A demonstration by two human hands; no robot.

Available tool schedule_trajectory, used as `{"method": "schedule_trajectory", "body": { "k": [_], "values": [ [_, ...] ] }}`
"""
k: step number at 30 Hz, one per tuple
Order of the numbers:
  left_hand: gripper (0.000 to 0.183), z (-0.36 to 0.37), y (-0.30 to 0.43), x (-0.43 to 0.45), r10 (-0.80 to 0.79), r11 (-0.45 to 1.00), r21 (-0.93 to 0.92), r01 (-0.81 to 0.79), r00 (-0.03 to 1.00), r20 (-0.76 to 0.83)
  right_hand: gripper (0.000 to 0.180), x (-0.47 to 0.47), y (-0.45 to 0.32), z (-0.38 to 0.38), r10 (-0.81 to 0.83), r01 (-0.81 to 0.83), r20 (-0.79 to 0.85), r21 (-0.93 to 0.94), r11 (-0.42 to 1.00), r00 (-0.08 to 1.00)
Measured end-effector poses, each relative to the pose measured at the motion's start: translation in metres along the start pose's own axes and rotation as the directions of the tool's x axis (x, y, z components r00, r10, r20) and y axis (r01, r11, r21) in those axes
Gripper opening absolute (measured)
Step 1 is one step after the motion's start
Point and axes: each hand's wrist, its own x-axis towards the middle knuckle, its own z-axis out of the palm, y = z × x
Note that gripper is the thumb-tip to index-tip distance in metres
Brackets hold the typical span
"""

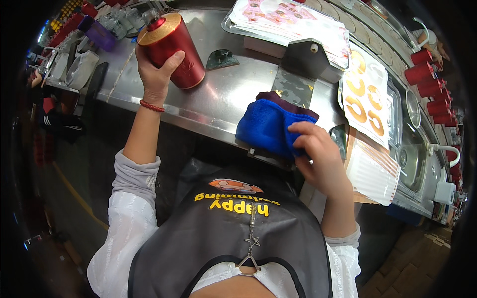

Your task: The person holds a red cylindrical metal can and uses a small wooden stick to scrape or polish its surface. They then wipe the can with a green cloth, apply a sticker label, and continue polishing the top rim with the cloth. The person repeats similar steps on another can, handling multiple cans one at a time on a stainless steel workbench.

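Note:
My left hand (156, 70) grips a glossy red bottle (182, 52) with a gold shoulder, tilted over the steel worktable (220, 100). Its thumb lies across the front of the bottle, and a clear piece tops the neck. At the table's front edge, my right hand (316, 152) has its curled fingers against the right side of a folded blue cloth (261, 123). Whether they pinch the fabric cannot be made out. A dark maroon cloth (288, 104) shows along the blue cloth's far edge. Behind both stands a dark grey block-shaped fixture (305, 59) with a pale knob.
A dark scraper-like piece (222, 59) lies right of the bottle. Printed decal sheets (275, 18) fill a tray at the back; gold C-shaped decals (356, 104) lie at right. Beyond are a sink (411, 164) and several red bottles (421, 72). Clear glassware (123, 22) crowds the far left.

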Motion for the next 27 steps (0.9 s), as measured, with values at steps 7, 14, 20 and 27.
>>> {"method": "schedule_trajectory", "body": {
  "k": [7, 14, 20, 27],
  "values": [
    [0.095, -0.013, -0.021, -0.017, 0.078, 0.993, 0.091, -0.08, 0.997, 0.025, 0.039, -0.018, -0.011, 0.002, -0.083, 0.081, 0.006, 0.151, 0.985, 0.997],
    [0.098, -0.022, -0.021, -0.029, 0.123, 0.948, 0.309, -0.078, 0.984, -0.129, 0.037, -0.024, -0.011, -0.004, 0.204, -0.155, -0.066, 0.441, 0.884, 0.977],
    [0.063, 0.047, 0.111, -0.062, 0.144, 0.861, 0.285, -0.422, 0.738, 0.66, 0.032, -0.008, -0.005, -0.015, -0.2, 0.071, 0.203, 0.511, 0.857, 0.959],
    [0.029, 0.04, 0.105, -0.086, -0.027, 0.977, 0.137, -0.166, 0.538, 0.843, 0.028, -0.038, -0.013, -0.021, -0.036, -0.06, 0.185, 0.487, 0.871, 0.982]
  ]
}}
